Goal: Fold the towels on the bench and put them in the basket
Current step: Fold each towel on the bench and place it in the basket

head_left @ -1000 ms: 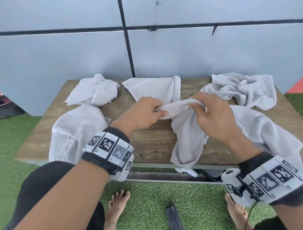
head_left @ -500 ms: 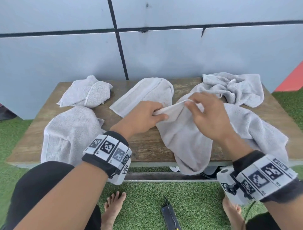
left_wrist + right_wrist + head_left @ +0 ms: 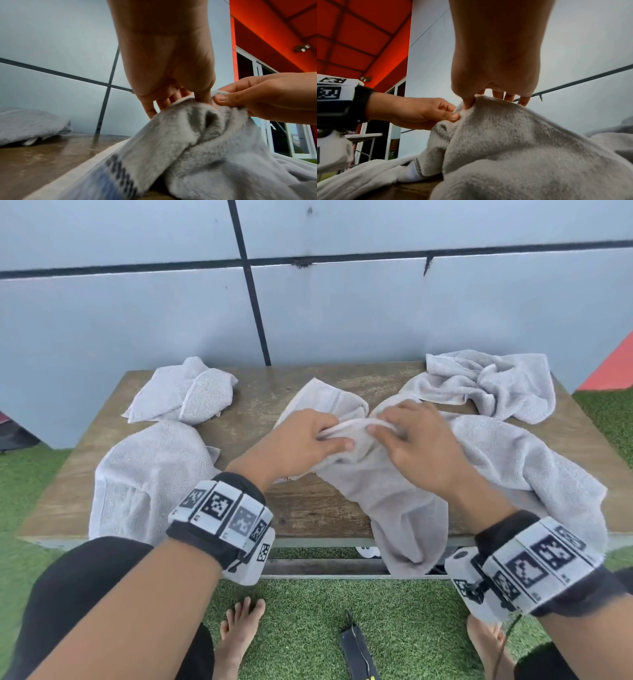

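A grey towel [image 3: 404, 501] lies across the middle of the wooden bench [image 3: 308, 515], its lower part hanging over the front edge. My left hand [image 3: 308, 440] pinches its raised top edge between thumb and fingers, as the left wrist view shows on the towel [image 3: 197, 135]. My right hand [image 3: 407, 436] pinches the same edge just to the right, thumb under and fingers over the towel [image 3: 513, 135]. The two hands nearly touch. No basket is in view.
Other grey towels lie on the bench: a crumpled one [image 3: 489, 381] at the back right, one [image 3: 185, 392] at the back left, one [image 3: 144, 477] draped over the front left. A wall stands behind. My bare feet [image 3: 239, 631] rest on green turf beside a dark flat object [image 3: 358, 652].
My hands have come closer together along the towel's top edge and lowered it toward the bench. The towel now lies more bunched between them.
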Motion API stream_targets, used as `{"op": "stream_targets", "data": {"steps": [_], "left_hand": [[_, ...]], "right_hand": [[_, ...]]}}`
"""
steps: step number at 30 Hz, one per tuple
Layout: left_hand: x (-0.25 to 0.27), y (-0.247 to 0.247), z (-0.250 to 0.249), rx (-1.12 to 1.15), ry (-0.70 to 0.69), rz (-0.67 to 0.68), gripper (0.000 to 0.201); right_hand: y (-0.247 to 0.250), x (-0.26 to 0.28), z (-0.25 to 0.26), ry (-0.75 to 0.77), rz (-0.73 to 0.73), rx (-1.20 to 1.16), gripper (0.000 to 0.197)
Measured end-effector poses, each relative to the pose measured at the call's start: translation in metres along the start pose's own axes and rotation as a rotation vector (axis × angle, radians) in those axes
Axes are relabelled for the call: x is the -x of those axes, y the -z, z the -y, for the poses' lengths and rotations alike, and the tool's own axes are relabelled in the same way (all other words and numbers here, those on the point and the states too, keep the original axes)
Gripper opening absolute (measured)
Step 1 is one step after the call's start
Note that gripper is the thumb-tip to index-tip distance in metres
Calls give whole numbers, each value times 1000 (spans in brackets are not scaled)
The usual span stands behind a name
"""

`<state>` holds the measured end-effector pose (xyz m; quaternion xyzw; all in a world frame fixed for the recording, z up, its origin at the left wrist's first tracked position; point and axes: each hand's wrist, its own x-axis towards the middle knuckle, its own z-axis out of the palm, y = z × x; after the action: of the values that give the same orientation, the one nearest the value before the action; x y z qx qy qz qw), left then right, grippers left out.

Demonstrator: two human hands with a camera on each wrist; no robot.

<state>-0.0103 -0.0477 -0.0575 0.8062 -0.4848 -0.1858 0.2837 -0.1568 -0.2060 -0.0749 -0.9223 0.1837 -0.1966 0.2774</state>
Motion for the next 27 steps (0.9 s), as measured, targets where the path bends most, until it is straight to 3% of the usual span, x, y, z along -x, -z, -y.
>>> {"op": "stream_targets", "data": {"steps": [4, 8, 11, 15, 19, 22, 24, 27], "left_hand": [[1, 16, 18, -110, 151, -9, 49], [5, 25, 16, 7, 99, -71, 51], [7, 20, 4, 89, 59, -5, 48], [7, 18, 1, 86, 75, 29, 46], [9, 32, 14, 28, 169, -45, 45], [12, 38, 18, 152, 191, -173, 41], [15, 37, 12, 220, 148, -197, 41], [14, 31, 2, 255, 93, -123, 41]], "right_hand": [[18, -12, -7, -161, -195, -68, 40], [8, -9, -8, -116, -134, -82, 12], [-8, 0, 7, -17, 21, -105, 44], [-18, 2, 16, 30, 69, -30, 20], [-6, -10, 7, -76, -103, -103, 38], [-6, -12, -4, -166, -66, -62, 37], [-11, -8, -2, -138, -29, -48, 28], [-22, -1, 10, 0, 37, -75, 41]]}}
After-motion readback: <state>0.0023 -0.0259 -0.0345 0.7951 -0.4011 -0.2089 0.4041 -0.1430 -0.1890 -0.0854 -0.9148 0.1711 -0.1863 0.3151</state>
